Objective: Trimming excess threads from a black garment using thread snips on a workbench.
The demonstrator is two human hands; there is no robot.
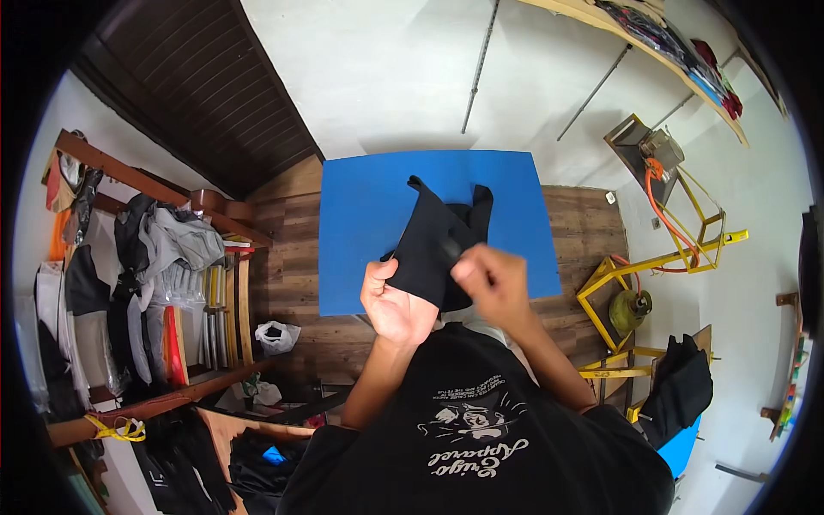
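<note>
A piece of black cloth (418, 257) is draped over the palm of my left hand (394, 304), whose thumb rests on the cloth's left edge. From there it reaches up over the blue tabletop (360, 219), with a curled corner at its far end. Further black fabric (481, 209) lies partly behind it on the right. Blurred by motion, my right hand (492, 280) is closed just right of the cloth. A small dark object (450, 248) juts from its fingertips against the cloth; its exact kind is too blurred to tell.
Left stands a shelf rack (161, 174) with garments and rolls. A white plastic bag (277, 337) sits on the wooden floor. To the right are a yellow metal frame (644, 267), a green gas cylinder (629, 310), an orange hose (663, 209) and a black cloth pile (679, 386).
</note>
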